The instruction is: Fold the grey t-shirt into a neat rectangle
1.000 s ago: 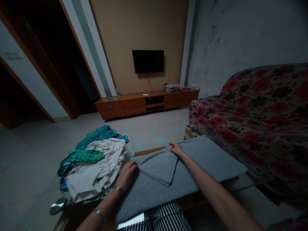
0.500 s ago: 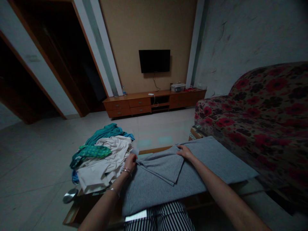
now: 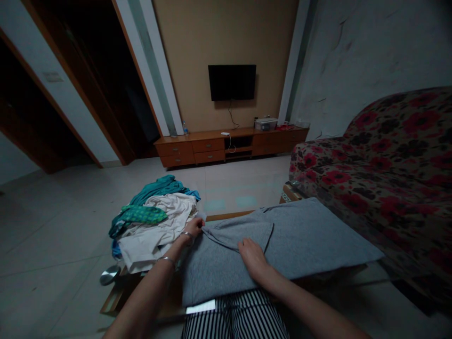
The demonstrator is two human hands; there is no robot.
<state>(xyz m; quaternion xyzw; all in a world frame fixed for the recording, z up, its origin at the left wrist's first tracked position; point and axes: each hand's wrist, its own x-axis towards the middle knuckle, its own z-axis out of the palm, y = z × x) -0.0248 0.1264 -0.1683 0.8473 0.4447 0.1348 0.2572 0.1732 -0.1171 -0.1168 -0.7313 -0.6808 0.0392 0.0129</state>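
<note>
A grey T-shirt [image 3: 303,235] lies spread over a low table in front of me, its sleeve [image 3: 243,229] folded inward across the body. My left hand [image 3: 195,227] is closed at the sleeve's upper left corner, pinching the cloth. Fingers together and curled, my right hand [image 3: 251,256] grips the lower edge of that sleeve; its fingertips are partly hidden. Just left of my left hand is a heap of white cloth [image 3: 141,247] and teal cloth [image 3: 155,188], with a green patterned piece [image 3: 144,214] on top.
The table's wooden edge [image 3: 229,216] shows beyond the shirt. A round metallic object [image 3: 109,275] is at its left corner. On the right stands a floral sofa [image 3: 339,174], with a cardboard box [image 3: 291,193] beside it. A TV cabinet [image 3: 208,146] and a television [image 3: 232,83] are farther off.
My right hand has moved from the sleeve's far edge toward me and left, onto its near edge. My left hand keeps its pinch at the corner. The view has shifted slightly.
</note>
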